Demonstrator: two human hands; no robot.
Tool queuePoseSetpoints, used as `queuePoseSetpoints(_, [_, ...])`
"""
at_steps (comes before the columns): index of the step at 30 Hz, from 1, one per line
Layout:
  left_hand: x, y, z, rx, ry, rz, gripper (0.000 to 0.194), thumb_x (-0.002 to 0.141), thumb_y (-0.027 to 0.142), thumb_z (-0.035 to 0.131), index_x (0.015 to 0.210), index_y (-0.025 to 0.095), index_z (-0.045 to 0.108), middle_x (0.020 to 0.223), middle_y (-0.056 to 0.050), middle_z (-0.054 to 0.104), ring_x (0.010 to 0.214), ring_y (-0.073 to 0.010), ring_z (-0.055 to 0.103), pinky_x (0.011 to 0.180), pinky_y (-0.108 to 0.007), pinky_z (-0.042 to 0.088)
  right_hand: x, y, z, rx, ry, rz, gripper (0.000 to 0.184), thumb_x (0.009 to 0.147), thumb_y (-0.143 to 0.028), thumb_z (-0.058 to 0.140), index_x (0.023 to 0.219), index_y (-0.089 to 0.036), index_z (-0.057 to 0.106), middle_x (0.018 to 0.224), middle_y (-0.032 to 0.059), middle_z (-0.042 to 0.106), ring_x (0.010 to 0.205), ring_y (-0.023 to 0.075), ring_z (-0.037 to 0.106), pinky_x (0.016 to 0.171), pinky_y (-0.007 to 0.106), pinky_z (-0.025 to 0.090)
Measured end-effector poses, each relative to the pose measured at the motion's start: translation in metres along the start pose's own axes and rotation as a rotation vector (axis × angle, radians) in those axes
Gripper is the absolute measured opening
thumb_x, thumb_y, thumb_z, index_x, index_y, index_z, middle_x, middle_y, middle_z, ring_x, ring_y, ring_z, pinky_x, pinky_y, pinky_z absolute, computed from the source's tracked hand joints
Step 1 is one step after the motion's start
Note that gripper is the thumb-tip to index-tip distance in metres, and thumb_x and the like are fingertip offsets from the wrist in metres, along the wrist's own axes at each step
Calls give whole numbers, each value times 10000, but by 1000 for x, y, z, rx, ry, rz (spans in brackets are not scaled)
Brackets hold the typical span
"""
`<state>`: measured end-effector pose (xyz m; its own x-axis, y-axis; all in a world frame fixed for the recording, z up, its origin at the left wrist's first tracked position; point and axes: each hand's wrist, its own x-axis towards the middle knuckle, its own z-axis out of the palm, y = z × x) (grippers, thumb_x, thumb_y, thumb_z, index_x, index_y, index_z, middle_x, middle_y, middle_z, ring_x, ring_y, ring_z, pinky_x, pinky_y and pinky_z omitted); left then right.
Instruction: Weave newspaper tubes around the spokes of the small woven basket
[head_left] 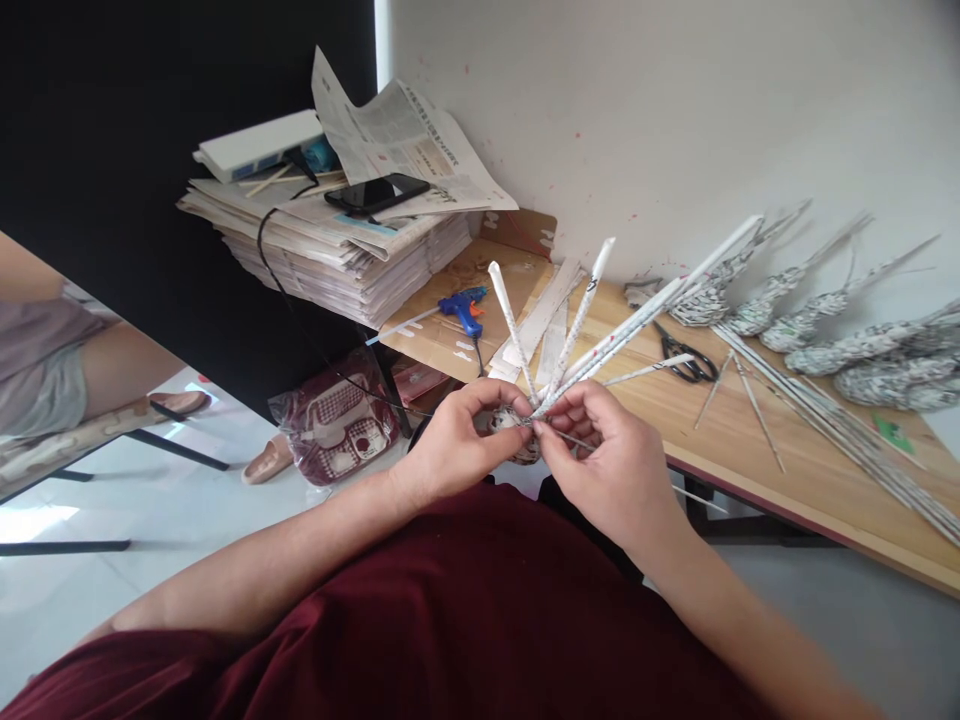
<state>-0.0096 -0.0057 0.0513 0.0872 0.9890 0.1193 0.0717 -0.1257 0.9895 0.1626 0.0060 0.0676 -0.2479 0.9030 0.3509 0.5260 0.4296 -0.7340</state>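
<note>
Close to my body, at the table's front edge, both hands meet on a small woven newspaper piece (517, 445). Several rolled paper tubes (586, 300) rise and fan out from its top. My left hand (472, 430) is closed around the piece's left side, thumb and fingers pressed near the base of the tubes. With thumb and fingers pinched, my right hand (607, 460) grips a paper tube at the same spot. The fingers hide most of the weave. Flat paper strips (536, 325) lie on the table just behind.
Black scissors (686, 358) and long thin paper rolls (840, 425) lie to the right, before several finished woven pieces (787, 310). A blue glue gun (465, 308) rests left, near stacked newspapers (352, 260) topped by a phone (377, 193). A person's leg (120, 370) shows far left.
</note>
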Motion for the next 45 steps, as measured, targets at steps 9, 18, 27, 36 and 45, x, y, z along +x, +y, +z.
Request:
queuePoseSetpoints(9, [4,-12,-2,-125,-24,-14,99,761,126,682,849,154,646,850,-9,641,803,-123,581,762,-250,468,0,4,1,-33,-52,-61,113,858,-179,667,914,-240,591,856,-6,713,811,175,717,747,290,551])
queuePoseSetpoints(18, [3,-17,-8,-456,-7,-162,246,755,190,798,925,162,622,817,-4,674,673,-85,575,628,-202,449,-7,-2,-15,-231,16,-253,138,910,-172,639,1042,-212,622,994,36,724,924,196,697,834,324,528])
queuePoseSetpoints(27, [2,-23,-10,-506,-64,-148,230,754,170,804,938,167,665,902,-12,694,756,-106,614,683,-213,469,-6,1,-14,-231,-64,-230,153,956,-161,559,1042,-217,673,1029,63,730,953,222,687,846,370,536])
queuePoseSetpoints(36, [2,-28,-10,-408,-58,-87,237,750,191,800,943,166,665,946,-25,690,852,-138,621,766,-244,471,-10,-1,-15,-216,-59,-270,180,934,-142,589,1057,-218,696,1041,54,747,956,216,701,853,358,546])
queuePoseSetpoints(45, [0,-31,-9,-400,-77,-95,222,769,189,796,961,162,688,959,-27,700,856,-132,621,791,-247,477,-9,4,-11,-223,-67,-223,233,902,-134,632,1119,-203,677,1037,55,742,942,213,701,833,346,548])
